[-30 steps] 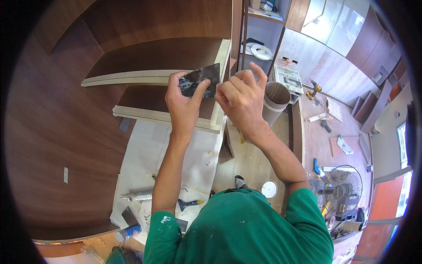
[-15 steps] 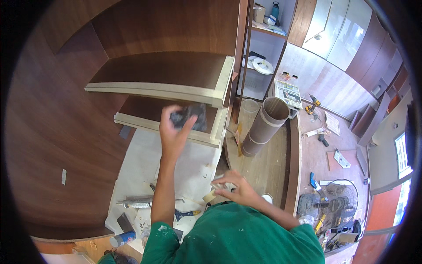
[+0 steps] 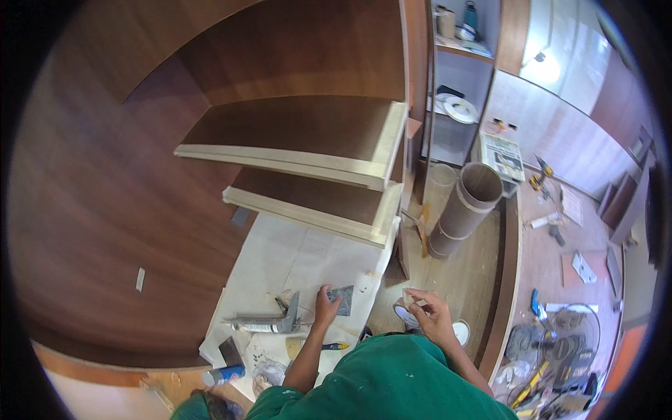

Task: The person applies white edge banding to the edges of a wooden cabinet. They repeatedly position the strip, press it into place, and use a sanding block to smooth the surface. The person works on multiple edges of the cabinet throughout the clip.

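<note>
My left hand [image 3: 326, 308] is low over the paper-covered surface, its fingers and thumb at the edge of a dark grey square sheet [image 3: 343, 299] that looks like sandpaper. The sheet lies flat or nearly so; whether it rests on the paper I cannot tell. Farther right, my right hand [image 3: 432, 316] has its fingers bent and pinched around a small pale piece [image 3: 408, 297], too small to name. Left of my left hand lie a caulking gun [image 3: 266, 325] and a brush [image 3: 334, 346] with a dark and yellow handle.
Ahead, two curved brown shelves have pale taped edges [image 3: 280, 162]. White paper [image 3: 280, 259] covers the surface below. A tall brown tube [image 3: 465, 210] stands on the floor to the right. A bench [image 3: 521, 280] beyond holds a drill [image 3: 540, 173], a fan [image 3: 570, 343] and tools.
My left hand has come down from in front of the shelves to the white paper with the dark sheet. My right hand has shifted right in the picture. The view has turned left.
</note>
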### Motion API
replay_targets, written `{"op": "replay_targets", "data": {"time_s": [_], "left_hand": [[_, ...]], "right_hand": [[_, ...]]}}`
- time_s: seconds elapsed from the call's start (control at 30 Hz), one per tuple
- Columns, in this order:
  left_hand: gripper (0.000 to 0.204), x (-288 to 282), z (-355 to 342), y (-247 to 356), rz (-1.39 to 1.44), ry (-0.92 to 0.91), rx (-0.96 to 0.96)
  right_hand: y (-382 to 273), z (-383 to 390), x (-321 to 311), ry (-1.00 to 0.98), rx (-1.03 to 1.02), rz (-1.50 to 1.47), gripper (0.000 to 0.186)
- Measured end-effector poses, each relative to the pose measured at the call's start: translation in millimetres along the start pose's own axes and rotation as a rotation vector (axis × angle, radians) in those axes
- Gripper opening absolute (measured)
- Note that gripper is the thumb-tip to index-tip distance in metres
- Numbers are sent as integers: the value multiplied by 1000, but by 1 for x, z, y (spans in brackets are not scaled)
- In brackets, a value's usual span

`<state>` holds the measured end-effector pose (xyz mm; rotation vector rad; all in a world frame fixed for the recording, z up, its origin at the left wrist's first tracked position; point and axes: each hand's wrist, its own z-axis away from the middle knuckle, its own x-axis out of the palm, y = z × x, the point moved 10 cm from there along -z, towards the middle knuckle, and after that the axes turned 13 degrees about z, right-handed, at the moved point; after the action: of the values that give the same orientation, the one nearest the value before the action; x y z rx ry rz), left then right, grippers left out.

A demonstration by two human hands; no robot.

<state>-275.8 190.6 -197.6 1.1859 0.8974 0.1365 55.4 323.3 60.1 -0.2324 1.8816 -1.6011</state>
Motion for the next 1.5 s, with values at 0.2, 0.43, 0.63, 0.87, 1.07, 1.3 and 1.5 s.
{"op": "replay_targets", "data": {"time_s": [0.2, 0.43, 0.63, 0.87, 1.07, 1.3, 1.5], "left_hand": [[56, -14, 5, 72, 111, -4, 99], [31, -9, 39, 293, 788, -629, 94], [27, 3, 48, 335, 853, -750, 129], [12, 12, 57, 341, 774, -824, 132], [7, 8, 55, 351, 772, -680, 221], [8, -23, 62, 392, 558, -289, 516], [9, -31, 53, 389, 552, -122, 530]], "right_hand": [[-1, -3, 7, -41, 75, -75, 41], [-39, -14, 1, -105, 11, -17, 43], [-44, -8, -2, -95, 7, -137, 42], [-38, -1, -3, -101, 37, -186, 42], [-45, -4, -12, -25, -121, -49, 44], [-68, -18, -32, 37, -79, 137, 54], [-65, -29, -19, -88, -120, 219, 68]]}}
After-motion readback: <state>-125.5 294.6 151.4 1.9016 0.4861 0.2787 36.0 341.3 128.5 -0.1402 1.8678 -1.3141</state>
